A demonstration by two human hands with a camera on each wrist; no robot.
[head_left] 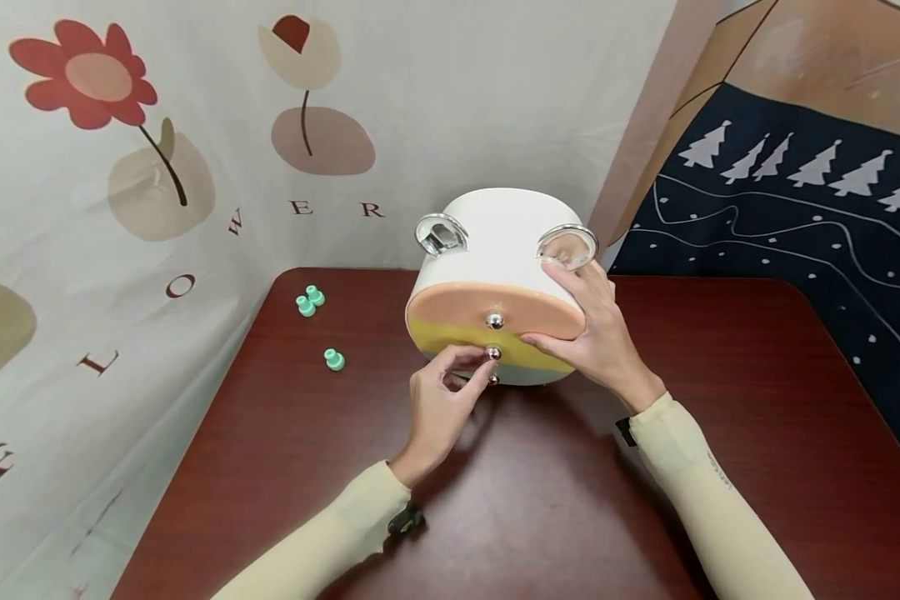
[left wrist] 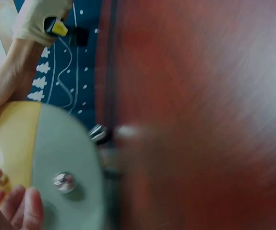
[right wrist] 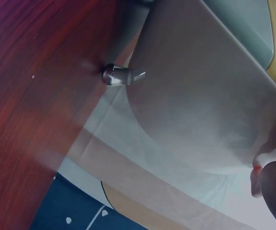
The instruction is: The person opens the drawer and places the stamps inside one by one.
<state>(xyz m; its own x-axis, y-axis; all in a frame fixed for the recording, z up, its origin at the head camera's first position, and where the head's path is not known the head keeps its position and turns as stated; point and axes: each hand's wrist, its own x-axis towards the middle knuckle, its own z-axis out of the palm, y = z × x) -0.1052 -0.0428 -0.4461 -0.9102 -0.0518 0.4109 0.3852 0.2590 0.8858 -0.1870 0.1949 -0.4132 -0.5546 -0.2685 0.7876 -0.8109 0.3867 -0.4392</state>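
A rounded white drawer box (head_left: 512,218) with orange, yellow and grey-green drawer fronts stands on the table. Each front has a round silver knob, and two silver ring ears sit on top. My left hand (head_left: 442,404) is at the yellow middle drawer, thumb and forefinger pinching its knob (head_left: 493,352). Below it, the lowest knob (left wrist: 65,182) is free in the left wrist view. My right hand (head_left: 600,329) grips the box's right side, thumb along the front and fingers up by the right ring ear (head_left: 570,242). A silver foot (right wrist: 114,75) shows underneath in the right wrist view.
Three small mint-green pegs lie on the table's left: two close together (head_left: 310,301) and one nearer (head_left: 334,359). The dark red table (head_left: 540,500) runs back to a white flower-print cloth (head_left: 450,100). A navy tree-print cloth (head_left: 795,217) hangs at the right.
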